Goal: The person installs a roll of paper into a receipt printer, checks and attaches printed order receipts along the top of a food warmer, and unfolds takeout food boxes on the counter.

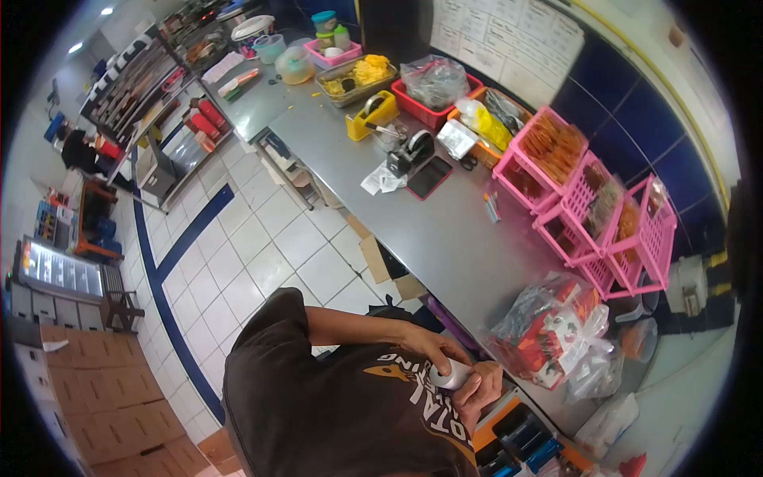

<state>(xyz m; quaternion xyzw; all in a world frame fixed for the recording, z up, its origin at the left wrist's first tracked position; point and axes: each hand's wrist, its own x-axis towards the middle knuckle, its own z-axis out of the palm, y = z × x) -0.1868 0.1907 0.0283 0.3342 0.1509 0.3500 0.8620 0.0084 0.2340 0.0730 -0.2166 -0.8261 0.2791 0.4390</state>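
A small whitish roll (451,375) is held close to the dark printed shirt, beside the metal table's edge. My left hand (433,346) comes from the upper left with its fingers wrapped over the roll. From the other side, my right hand (482,388) grips the same roll with bent fingers and thumb. To the right of both hands, a clear plastic bag (548,330) with red and white packets lies on the metal table (445,238).
Pink baskets (556,151) with packaged food line the back. Further left are a dark phone (430,176), a yellow tape dispenser (372,118), a red tray (425,115) and a metal food tray (342,95). Cardboard boxes (111,389) stand lower left; a person (78,151) is far off.
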